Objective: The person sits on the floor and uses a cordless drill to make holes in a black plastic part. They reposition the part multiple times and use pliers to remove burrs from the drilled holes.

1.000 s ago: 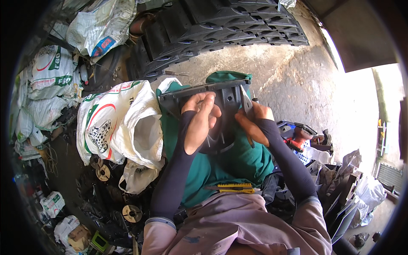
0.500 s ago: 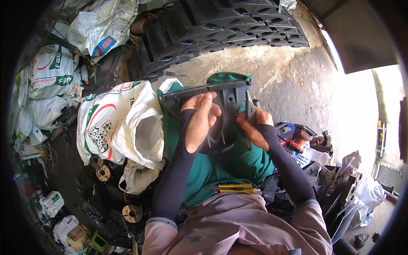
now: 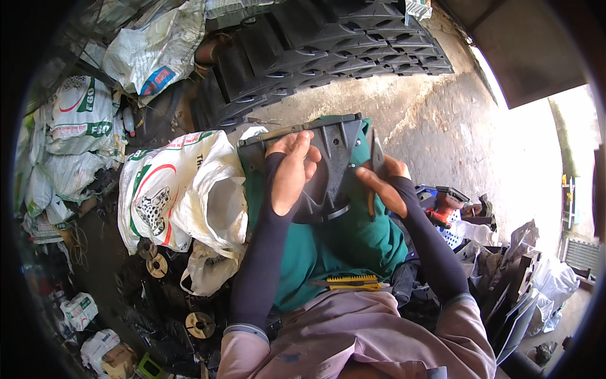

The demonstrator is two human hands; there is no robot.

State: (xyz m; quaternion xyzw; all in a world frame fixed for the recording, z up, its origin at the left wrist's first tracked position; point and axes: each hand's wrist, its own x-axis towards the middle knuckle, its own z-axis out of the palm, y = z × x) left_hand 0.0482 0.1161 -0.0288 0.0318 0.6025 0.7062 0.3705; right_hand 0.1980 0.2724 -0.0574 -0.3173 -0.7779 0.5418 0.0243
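A black molded plastic part (image 3: 336, 142) with ribs and a straight upper rim rests across my green-clad lap. My left hand (image 3: 291, 174) is closed at its upper rim, thumb lying over the curled fingers. Just right of the part, my right hand (image 3: 388, 185) is closed around a narrow pointed metal tool (image 3: 377, 150), its tip pointing away from me. A thin brownish end shows below the fingers; the tool's exact kind I cannot make out. The tool is apart from the part's right edge. On my lap near the waist lies a yellow-and-black utility knife (image 3: 353, 282).
To my left stands an open white woven sack (image 3: 154, 196). Stacked black plastic panels (image 3: 328, 50) lie ahead on the concrete floor. A red-and-black power tool (image 3: 447, 205) sits at the right by a blue perforated basket (image 3: 449, 235). Several round spools (image 3: 200, 324) lie at lower left.
The black part has shifted slightly and tilted, with more of its right edge showing. My right hand has turned the tool and moved a little right, away from the part.
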